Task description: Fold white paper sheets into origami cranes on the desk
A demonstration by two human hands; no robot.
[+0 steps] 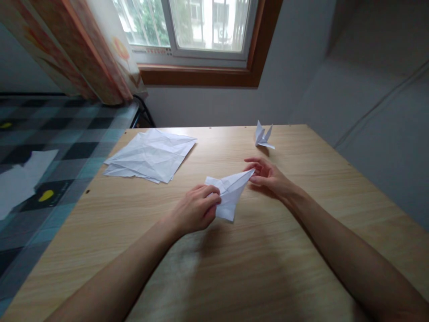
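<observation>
A partly folded white paper piece [229, 192] lies on the wooden table [234, 268] near its middle. My left hand [196, 210] is closed, pinching the paper's left end between thumb and fingers. My right hand [266, 175] pinches the pointed right tip with thumb and forefinger, its other fingers loosely curled. Both forearms reach in from the bottom of the view.
A stack of creased white sheets [150, 155] lies at the table's back left. A finished folded paper figure [263, 135] stands at the back, right of centre. A checkered bed cover [40, 147] with a white sheet lies left; curtain and window behind.
</observation>
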